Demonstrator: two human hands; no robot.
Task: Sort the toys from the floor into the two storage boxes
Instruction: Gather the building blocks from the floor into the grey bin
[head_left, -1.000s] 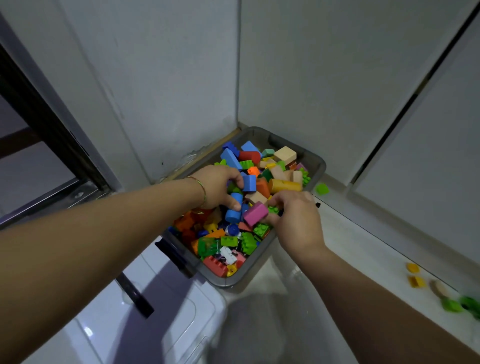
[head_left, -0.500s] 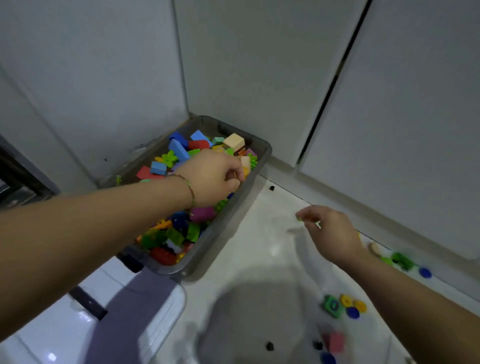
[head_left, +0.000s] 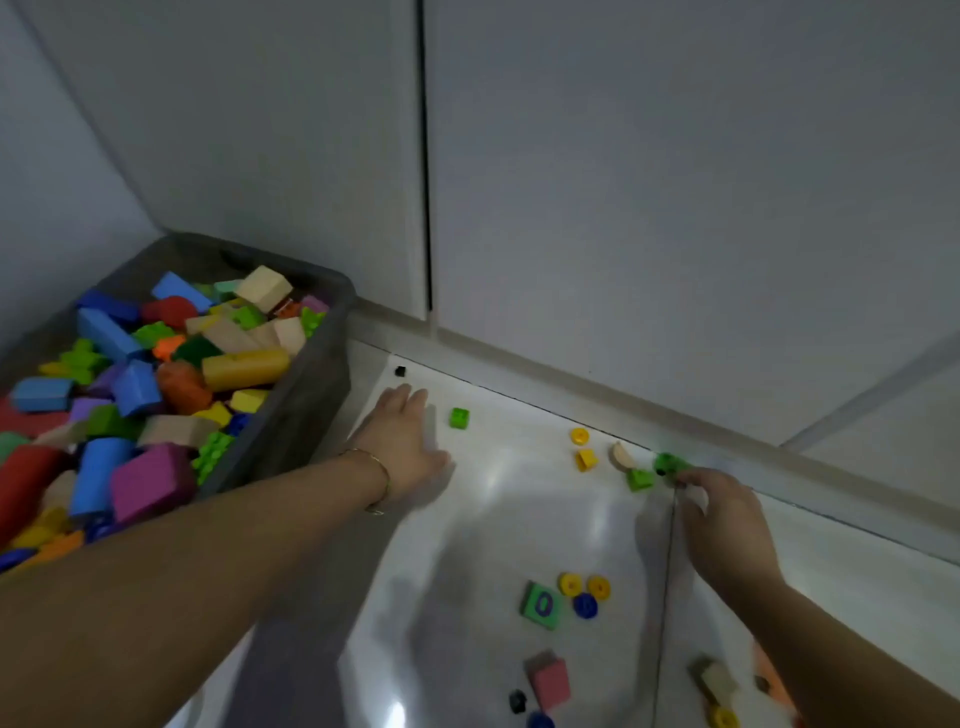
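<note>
White floor (head_left: 498, 525); grey box (head_left: 311, 410), green brick (head_left: 459, 418) flank flat empty left hand (head_left: 405, 447); right hand (head_left: 722, 514) at green toy (head_left: 667, 462), grip unclear.

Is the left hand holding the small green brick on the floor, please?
No, the left hand is open with straight fingers, apart from the green brick.

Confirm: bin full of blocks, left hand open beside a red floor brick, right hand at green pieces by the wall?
Wrong colour: head view shows the brick beside the left hand is green, not red. Rest stands.
</note>
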